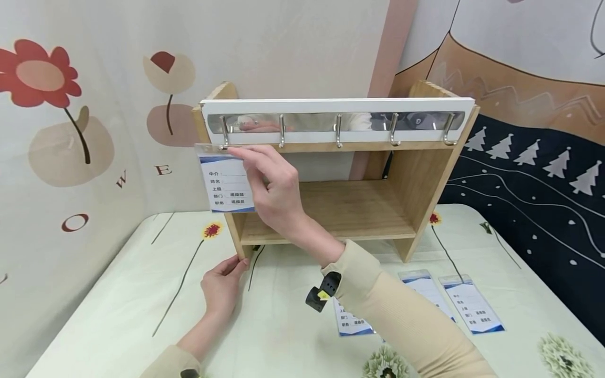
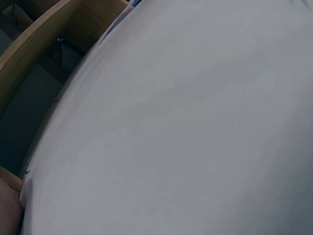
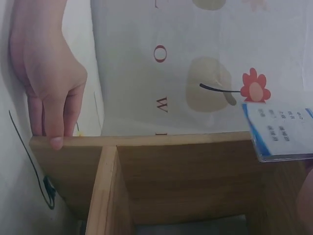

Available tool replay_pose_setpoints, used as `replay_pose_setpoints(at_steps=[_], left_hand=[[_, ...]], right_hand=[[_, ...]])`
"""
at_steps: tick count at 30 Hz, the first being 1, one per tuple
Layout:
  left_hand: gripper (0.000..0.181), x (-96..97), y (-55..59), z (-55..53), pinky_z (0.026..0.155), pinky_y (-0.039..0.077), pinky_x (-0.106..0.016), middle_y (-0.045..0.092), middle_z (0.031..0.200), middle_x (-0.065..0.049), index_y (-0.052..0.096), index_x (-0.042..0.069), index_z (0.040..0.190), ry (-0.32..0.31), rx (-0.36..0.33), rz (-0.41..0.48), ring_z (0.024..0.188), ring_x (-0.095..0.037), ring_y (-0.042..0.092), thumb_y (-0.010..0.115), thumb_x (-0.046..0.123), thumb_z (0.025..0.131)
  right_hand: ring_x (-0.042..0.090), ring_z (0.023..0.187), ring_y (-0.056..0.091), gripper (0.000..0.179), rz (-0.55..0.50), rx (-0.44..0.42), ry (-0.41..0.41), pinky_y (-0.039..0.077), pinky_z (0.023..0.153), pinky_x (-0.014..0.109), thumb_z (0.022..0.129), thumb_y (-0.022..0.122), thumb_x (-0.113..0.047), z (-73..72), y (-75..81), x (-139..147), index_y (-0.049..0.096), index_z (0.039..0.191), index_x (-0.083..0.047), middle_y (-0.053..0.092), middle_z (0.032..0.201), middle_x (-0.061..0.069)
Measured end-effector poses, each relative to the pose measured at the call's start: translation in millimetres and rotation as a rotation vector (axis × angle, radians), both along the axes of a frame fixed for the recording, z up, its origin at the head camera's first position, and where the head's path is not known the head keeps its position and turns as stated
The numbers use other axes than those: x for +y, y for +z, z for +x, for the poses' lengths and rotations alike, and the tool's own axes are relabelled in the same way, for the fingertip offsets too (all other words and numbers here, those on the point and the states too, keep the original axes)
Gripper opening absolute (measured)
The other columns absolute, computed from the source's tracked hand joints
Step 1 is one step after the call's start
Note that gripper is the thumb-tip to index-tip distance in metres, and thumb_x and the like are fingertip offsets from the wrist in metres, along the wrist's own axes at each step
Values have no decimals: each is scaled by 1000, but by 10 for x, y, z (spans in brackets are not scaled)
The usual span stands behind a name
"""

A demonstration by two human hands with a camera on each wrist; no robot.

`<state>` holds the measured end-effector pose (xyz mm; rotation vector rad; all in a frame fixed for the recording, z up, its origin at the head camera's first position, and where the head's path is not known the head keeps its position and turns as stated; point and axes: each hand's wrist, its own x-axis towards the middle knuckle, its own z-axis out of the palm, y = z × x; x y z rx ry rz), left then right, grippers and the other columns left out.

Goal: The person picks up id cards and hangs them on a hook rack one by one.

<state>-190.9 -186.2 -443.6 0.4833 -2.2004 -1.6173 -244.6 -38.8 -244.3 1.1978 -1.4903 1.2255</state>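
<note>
A clear badge card [image 1: 226, 181] with blue print hangs at the leftmost hook [image 1: 224, 134] of a metal hook rail [image 1: 337, 122] on a wooden shelf unit [image 1: 425, 178]. My right hand [image 1: 238, 152] pinches the card's top edge right at that hook. The card [image 3: 281, 132] also shows in the right wrist view, in front of the shelf's wood [image 3: 186, 171]. My left hand [image 1: 231, 270] lies on the table, its straight fingertips touching the foot of the shelf's left side panel. The right wrist view shows these fingers [image 3: 51, 98] laid against the panel's edge.
Three more badge cards lie on the flowered tablecloth [image 1: 142, 315] in front of the shelf: one [image 1: 472, 304], another [image 1: 425, 289], a third [image 1: 350, 320] partly under my right sleeve. The other hooks are bare. Printed wall hangings close in behind and at both sides.
</note>
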Motion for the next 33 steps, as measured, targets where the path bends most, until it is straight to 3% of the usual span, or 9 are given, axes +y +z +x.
replay_pose_setpoints(at_steps=[11,25,33], left_hand=[[31,7,19,11,71,48,-5,73,115,-18,74,0,122,-12,-5,2,109,-28,70,74,18,97],[33,-4,-16,14,71,47,-4,73,115,-17,73,1,124,-2,-27,8,114,-28,68,73,20,96],[35,-29,-4,-9,71,47,-4,73,117,-16,73,2,125,-9,-48,29,116,-26,66,75,20,95]], right_hand=[[21,96,62,29,48,25,-78,48,77,18,101,50,10,48,-3,-37,71,120,8,66,112,19],[19,89,58,30,65,12,-90,44,70,18,102,49,8,62,7,-54,67,126,9,65,112,19],[18,81,53,31,73,-100,-41,39,63,18,101,51,8,147,87,-34,65,128,11,65,112,20]])
